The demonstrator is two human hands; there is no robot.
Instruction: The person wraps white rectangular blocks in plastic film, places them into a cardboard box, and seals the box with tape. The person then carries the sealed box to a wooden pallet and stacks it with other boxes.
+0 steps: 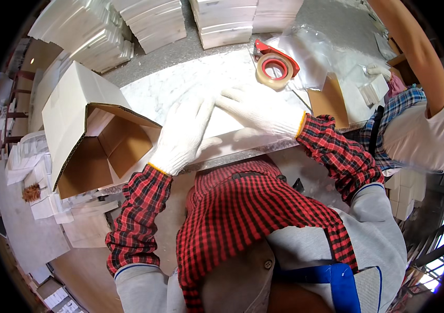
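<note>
Both of my hands wear white knit gloves and rest on a pale surface at the near edge of the worktable (149, 88). My left hand (183, 130) lies flat, its fingers stretched out and pointing away from me. Reaching in from the right, my right hand (261, 110) is also spread flat, its fingertips close to the left hand's. Neither one grips anything. An open cardboard box (73, 122), white outside and brown inside, stands beside my left hand with its opening toward me. Beyond my right hand lies a red tape dispenser (276, 65) with a roll of clear tape.
Tall stacks of white flat pieces (151, 23) line the far side. Clear plastic film (310, 55) and a brown cardboard piece (329, 101) lie to the right. There a co-worker's gloved hand (378, 70) touches a small white stack (374, 89). White packages (37, 172) sit at left.
</note>
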